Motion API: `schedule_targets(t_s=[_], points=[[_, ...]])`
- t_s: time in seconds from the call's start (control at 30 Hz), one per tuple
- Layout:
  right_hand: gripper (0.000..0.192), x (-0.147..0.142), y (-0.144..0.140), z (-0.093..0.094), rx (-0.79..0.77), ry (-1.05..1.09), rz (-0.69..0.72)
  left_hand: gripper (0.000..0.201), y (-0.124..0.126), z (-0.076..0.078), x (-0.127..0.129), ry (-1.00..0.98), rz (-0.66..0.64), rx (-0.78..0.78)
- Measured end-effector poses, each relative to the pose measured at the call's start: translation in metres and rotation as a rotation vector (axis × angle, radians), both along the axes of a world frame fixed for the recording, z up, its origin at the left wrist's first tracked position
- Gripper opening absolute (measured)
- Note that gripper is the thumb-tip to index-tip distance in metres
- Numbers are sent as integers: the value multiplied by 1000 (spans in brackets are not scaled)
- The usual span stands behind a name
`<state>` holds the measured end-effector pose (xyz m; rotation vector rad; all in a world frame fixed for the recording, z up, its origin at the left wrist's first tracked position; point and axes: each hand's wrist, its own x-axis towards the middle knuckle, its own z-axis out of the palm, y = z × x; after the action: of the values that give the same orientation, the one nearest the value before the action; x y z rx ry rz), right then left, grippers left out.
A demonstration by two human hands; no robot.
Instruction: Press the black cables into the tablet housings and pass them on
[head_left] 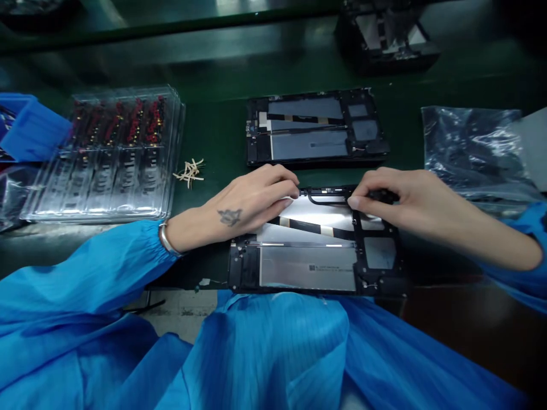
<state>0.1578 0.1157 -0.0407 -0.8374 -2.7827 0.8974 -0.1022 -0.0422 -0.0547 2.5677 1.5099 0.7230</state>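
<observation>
An opened tablet housing (307,267) lies flat in front of me at the bench edge, with silvery battery panels and a black frame showing. My right hand (384,196) is closed at its upper right part, thumb and forefinger pinching the end of a thin black cable (327,203). That cable runs left along the upper edge. At the cable's left part is my left hand (265,196), fingers bent and drawn together over the housing's upper left corner. What its fingertips grip, if anything, is hidden. A black strip with tan patches (307,226) crosses the panels.
Another opened tablet housing (307,128) lies just behind. At left are stacked clear trays (102,154) of small parts and a blue bin (36,128). Pale paper strips (190,172) lie beside the trays. A clear plastic bag (472,151) is at right; more housings (387,42) sit behind.
</observation>
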Motion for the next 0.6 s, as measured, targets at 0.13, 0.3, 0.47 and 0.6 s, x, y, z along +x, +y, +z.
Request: schedule_targets(t_s=[0.13, 0.3, 0.47, 0.6], points=[[29, -1, 1, -2, 22, 34, 19, 23, 1, -1, 2, 37, -28, -61], [29, -2, 2, -2, 31, 71, 48, 25, 0, 6, 8, 162, -24, -70], [27, -4, 1, -1, 51, 66, 37, 24, 2, 7, 10, 289, -22, -98], [27, -4, 0, -1, 38, 42, 25, 23, 5, 5, 9, 361, -76, -53]])
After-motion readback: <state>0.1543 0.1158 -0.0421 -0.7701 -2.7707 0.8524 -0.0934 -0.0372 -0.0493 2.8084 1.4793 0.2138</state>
